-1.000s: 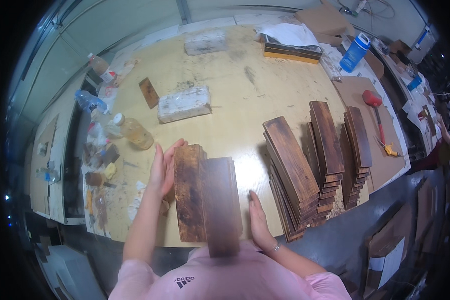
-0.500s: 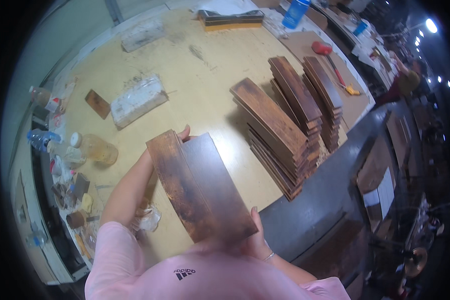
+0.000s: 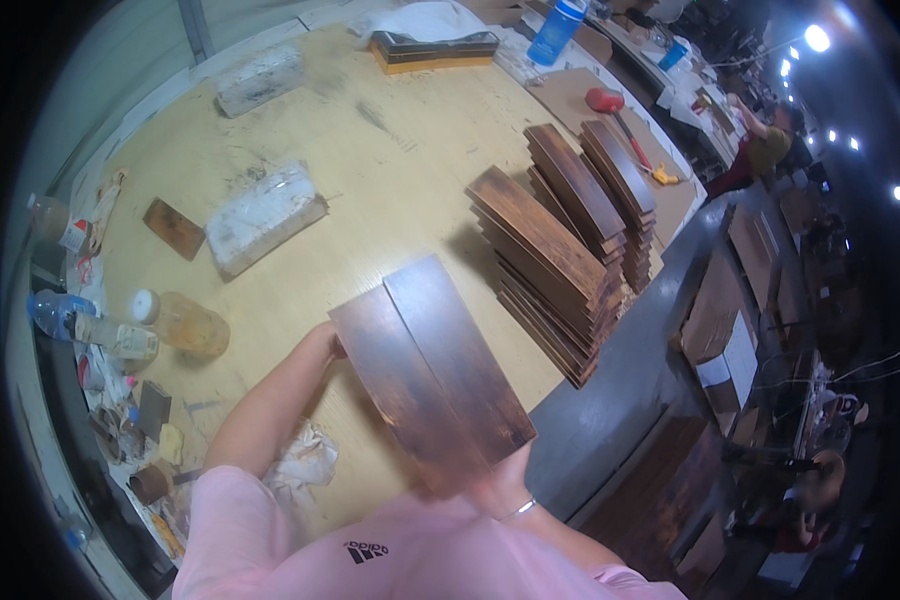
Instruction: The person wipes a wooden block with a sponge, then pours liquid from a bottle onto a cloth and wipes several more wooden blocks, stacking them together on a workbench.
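Observation:
Two dark brown wooden planks [image 3: 395, 375] lie edge against edge above the near part of the table, slightly offset at their far ends, with light shining off their faces. My left hand [image 3: 337, 341] grips them from the far left side, its fingers mostly hidden beneath the wood. At the near right end, my right hand [image 3: 508, 482] holds them from below, fingers partly covered. To the right stand stacks of similar planks [image 3: 540, 232], fanned like steps.
White-smeared blocks [image 3: 265, 222] and a small brown wood piece [image 3: 173, 228] lie on the pale table [image 3: 370, 180]. Bottles [image 3: 192, 322] line the left edge. A red mallet [image 3: 606, 100] rests far right. Crumpled tissue [image 3: 305, 458] lies near my left arm. Another person [image 3: 760, 145] is at the far right.
The planks have turned and tilted, so both faces show more fully. My left hand has slid from their far end to the left side. The view has shifted slightly.

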A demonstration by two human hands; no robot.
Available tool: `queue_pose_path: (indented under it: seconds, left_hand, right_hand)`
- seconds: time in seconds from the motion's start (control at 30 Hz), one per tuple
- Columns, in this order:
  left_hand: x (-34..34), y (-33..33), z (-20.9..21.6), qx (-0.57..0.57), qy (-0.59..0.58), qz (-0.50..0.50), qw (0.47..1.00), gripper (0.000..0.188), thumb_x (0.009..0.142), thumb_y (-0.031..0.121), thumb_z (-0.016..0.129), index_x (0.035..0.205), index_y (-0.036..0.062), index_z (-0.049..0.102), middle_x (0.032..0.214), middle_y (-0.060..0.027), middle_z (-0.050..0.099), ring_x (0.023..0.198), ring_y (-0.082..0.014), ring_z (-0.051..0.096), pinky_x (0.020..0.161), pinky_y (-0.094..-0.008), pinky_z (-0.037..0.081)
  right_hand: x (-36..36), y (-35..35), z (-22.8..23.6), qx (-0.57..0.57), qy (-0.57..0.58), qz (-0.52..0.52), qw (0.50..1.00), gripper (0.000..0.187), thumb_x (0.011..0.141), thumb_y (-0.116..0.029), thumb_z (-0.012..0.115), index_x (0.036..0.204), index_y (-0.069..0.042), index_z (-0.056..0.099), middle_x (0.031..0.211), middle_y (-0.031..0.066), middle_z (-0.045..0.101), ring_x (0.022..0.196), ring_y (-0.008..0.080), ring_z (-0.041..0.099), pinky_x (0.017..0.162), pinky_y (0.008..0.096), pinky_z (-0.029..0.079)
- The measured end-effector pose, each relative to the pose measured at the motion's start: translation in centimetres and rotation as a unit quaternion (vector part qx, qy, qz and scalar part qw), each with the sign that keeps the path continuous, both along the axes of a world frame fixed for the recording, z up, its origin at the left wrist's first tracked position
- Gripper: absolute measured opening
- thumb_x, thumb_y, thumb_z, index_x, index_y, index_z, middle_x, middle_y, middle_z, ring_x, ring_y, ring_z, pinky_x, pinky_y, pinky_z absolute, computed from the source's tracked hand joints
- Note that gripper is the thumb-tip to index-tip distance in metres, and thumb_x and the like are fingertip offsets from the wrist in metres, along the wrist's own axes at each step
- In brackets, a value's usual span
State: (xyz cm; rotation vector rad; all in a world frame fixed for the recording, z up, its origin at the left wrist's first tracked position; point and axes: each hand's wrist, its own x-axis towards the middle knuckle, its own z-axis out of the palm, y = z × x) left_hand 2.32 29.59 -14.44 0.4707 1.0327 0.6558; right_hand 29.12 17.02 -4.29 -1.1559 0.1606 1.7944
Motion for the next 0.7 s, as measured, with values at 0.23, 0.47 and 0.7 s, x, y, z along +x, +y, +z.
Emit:
queue_pose_path:
  seconds: [0.23, 0.47, 0.7]
  left_hand:
    - [0.3, -1.1, -1.0, -0.011, -0.064, -0.008, 0.998, 0.062, 0.102, 0.053, 0.042, 0.132, 0.0001, 0.057, 0.125, -0.0101, 0.062, 0.11, -0.0188, 0.058, 0.098, -0.033, 0.046]
    - [-0.1, -2.0, 2.0, 0.059, -0.053, 0.131, 0.988, 0.059, 0.104, 0.049, 0.041, 0.135, 0.0006, 0.055, 0.133, -0.0108, 0.059, 0.121, -0.0214, 0.054, 0.104, -0.0349, 0.042]
    - [2.1, -12.7, 5.0, 0.106, 0.034, 0.391, 0.914, 0.059, 0.106, 0.045, 0.035, 0.14, -0.0012, 0.047, 0.145, -0.0121, 0.049, 0.138, -0.0242, 0.041, 0.117, -0.0385, 0.026]
  right_hand:
    - [0.2, -0.3, 0.3, -0.008, 0.011, 0.019, 1.0, 0.052, 0.097, -0.05, 0.042, 0.123, -0.008, 0.056, 0.124, 0.0072, 0.058, 0.118, 0.0268, 0.053, 0.104, 0.0432, 0.041]
    - [4.4, -0.1, -2.0, 0.047, -0.14, 0.124, 0.981, 0.049, 0.101, -0.043, 0.044, 0.132, -0.006, 0.053, 0.135, 0.0089, 0.053, 0.126, 0.0247, 0.047, 0.111, 0.0423, 0.034]
    - [5.9, 8.6, -1.8, 0.157, -0.211, 0.36, 0.895, 0.067, 0.104, -0.047, 0.04, 0.152, -0.002, 0.029, 0.16, 0.0134, 0.028, 0.146, 0.0221, 0.028, 0.118, 0.0389, 0.024]
